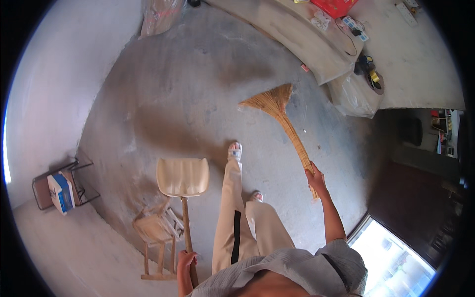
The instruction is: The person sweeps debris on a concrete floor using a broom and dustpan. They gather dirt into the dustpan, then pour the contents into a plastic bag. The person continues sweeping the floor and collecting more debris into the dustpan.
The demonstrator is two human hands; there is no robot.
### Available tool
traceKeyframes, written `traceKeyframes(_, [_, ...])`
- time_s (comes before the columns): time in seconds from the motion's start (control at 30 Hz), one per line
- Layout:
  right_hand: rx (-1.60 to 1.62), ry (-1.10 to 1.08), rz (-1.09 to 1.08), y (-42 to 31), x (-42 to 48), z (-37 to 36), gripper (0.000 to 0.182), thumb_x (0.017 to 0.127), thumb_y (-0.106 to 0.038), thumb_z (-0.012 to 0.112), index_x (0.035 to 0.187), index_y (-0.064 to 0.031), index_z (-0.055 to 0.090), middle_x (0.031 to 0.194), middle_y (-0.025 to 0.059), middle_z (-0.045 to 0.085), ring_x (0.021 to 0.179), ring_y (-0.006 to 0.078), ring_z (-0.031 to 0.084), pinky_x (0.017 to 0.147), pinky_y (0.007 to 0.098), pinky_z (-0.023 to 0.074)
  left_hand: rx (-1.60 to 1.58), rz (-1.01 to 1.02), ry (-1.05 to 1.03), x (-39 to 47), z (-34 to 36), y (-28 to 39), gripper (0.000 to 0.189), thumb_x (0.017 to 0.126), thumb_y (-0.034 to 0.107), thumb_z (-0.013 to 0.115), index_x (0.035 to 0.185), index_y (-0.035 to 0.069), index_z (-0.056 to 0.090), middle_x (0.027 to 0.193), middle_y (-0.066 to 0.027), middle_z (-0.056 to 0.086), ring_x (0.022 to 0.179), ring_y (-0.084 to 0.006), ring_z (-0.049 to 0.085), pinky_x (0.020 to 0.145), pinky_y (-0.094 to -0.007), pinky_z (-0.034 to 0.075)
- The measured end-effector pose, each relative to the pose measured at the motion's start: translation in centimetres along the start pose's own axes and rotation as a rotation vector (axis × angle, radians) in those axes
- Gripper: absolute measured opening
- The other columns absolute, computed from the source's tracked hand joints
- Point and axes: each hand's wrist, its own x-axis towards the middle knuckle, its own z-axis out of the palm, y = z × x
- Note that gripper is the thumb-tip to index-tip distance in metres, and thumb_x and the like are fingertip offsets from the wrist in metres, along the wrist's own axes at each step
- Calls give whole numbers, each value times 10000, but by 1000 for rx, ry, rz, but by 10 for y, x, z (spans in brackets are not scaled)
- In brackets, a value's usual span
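Note:
My right hand (315,176) grips the handle of a straw broom (293,135) near its end. The broom's fanned bristles point away from me, over or on the concrete floor (178,81); contact cannot be told. My left hand (186,258) is closed around the wooden handle of a cream-coloured dustpan or scoop (183,177). The scoop's open edge faces away from me, left of my leading foot. Small bits of debris (305,130) lie on the floor to the right of the broom handle.
A wooden chair (156,224) stands left of the scoop handle. Against the left wall, a folding chair (42,189) holds a blue-and-white box (61,193). Plastic-wrapped items (356,94) and power strips (355,29) are at upper right. A bright doorway (393,260) lies at lower right.

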Motion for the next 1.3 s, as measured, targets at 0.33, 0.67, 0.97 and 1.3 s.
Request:
traceKeyframes(0.33, [-95,283,-362,46,306,-93,513,868,-348,574,1309,-115,456,635,120,593,503,195,598,478,343,477,179,243,108,-60,181,190,111,699,21,633,695,-9,526,518,-75,523,369,-170,509,330,-306,417])
traceKeyframes(0.67, [546,-225,289,211,341,-136,489,835,-490,571,955,-18,529,648,82,582,488,181,585,456,338,484,454,281,109,-65,373,306,105,719,34,627,697,4,529,548,-67,524,395,-146,503,362,-289,414])
traceKeyframes(0.97, [417,9,300,239,354,-118,506,828,-518,561,782,-15,581,573,85,576,471,190,596,436,330,490,417,98,18,-80,448,351,108,741,70,636,726,27,538,583,-48,495,449,-129,479,404,-274,392])
traceKeyframes(1.3, [594,167,406,314,401,-99,609,808,-567,540,778,37,611,672,238,620,654,376,640,594,436,504,581,19,92,-123,455,408,95,789,100,622,802,32,556,644,-35,516,485,-110,480,420,-254,390])
